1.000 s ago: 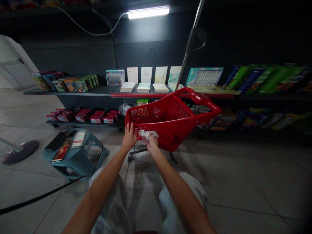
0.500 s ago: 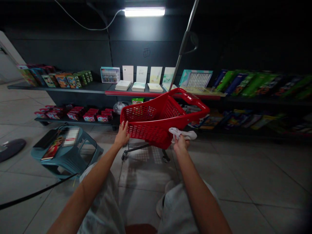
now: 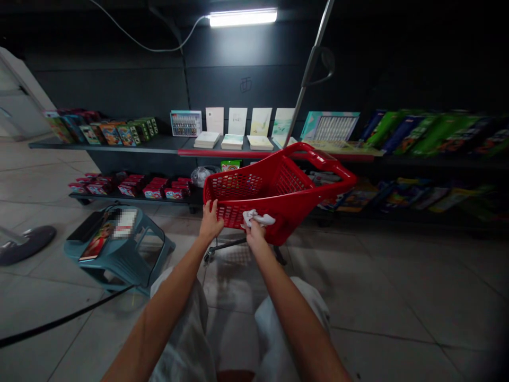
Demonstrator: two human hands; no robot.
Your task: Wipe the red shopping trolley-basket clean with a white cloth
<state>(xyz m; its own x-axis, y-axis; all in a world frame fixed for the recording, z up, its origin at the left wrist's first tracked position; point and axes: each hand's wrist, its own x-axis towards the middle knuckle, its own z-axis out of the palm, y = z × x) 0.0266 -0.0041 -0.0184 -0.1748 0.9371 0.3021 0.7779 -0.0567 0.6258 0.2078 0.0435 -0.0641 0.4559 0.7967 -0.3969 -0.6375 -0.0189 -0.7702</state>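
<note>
A red plastic shopping cart (image 3: 294,207) stands in front of me, its handle to the right. My left hand (image 3: 211,220) is at the cart's left end, fingertips hooked at the rim and thumb against the perforated side. Bunched white cloth (image 3: 260,218) is gripped in my right hand (image 3: 255,231), pressed close to the middle of the cart's near side. The fingers of that hand are closed and partly hidden by the cloth.
Behind the cart, a dark shelf (image 3: 159,144) carries books, boxes and bags. A blue-grey stool (image 3: 131,260) with a phone (image 3: 96,244) on it stands to the left. A metal pole (image 3: 308,69) rises behind the cart, and a round base (image 3: 29,244) sits far left.
My right hand has moved left with the white cloth along the cart's near side. My left hand keeps its place at the cart's left end. The view has shifted slightly.
</note>
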